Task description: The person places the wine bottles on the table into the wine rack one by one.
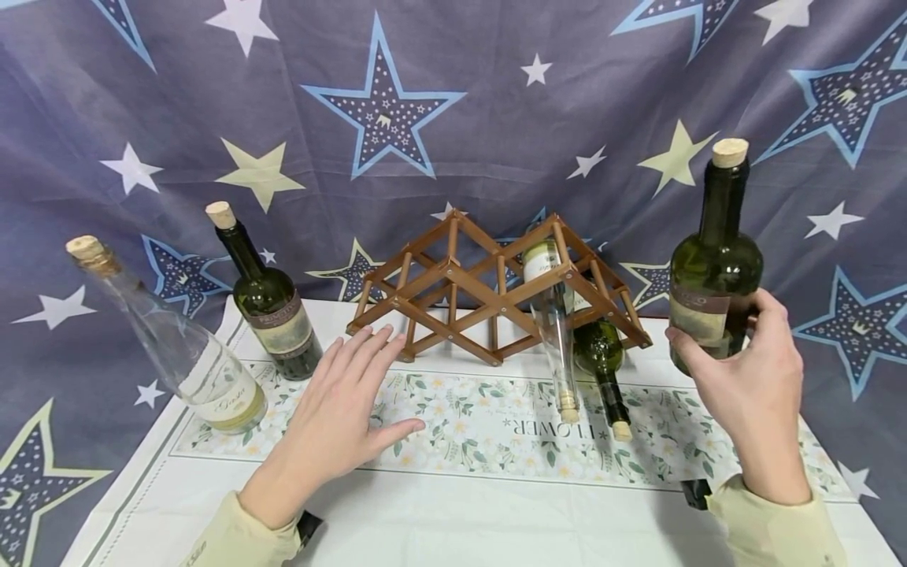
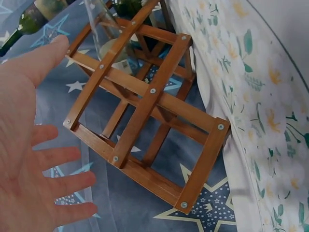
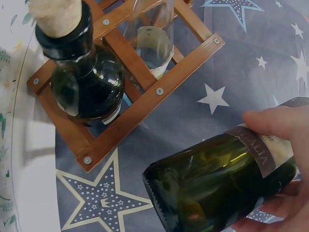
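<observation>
Right fingers (image 3: pixel 273 122) round bottle (image 3: pixel 203 181), label (image 3: pixel 256 151) "…ALIA"

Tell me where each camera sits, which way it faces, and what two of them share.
Head: on the person's head, facing forward and down at the wooden rack; left hand, right hand and both sleeves show.
Left wrist: on that wrist, facing the wooden rack; the left hand shows at left.
Right wrist: on that wrist, facing the held green bottle and wooden rack; part of the right hand shows at right.
Both wrist views share the wooden rack and starry cloth.
</observation>
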{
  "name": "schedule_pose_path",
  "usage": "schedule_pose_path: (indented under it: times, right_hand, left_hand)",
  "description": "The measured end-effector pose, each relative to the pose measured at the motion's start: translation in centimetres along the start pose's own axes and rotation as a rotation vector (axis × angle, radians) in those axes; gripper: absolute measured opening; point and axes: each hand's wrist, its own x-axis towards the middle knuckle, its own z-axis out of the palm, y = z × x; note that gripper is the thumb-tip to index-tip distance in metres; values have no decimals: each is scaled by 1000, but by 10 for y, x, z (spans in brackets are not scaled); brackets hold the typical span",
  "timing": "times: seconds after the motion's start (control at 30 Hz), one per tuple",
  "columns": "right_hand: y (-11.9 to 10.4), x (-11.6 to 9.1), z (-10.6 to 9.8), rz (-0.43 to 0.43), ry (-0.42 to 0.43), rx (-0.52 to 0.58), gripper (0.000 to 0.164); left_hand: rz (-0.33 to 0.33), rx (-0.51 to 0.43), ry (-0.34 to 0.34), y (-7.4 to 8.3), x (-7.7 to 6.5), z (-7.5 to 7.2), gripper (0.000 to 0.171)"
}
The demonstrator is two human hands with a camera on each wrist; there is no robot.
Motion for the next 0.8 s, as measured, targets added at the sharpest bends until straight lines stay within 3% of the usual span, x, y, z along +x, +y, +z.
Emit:
schedule_pose_path:
  times: [0.63,0.8]
  right_hand:
    - [-16,-6,2,-196,49,-6,77]
    - [-19,-8,3,-218,41,-24,82]
  left_hand:
    - [20,-5,43,2,14,-8,109]
    - [26,-8,59,3,17,-12,108]
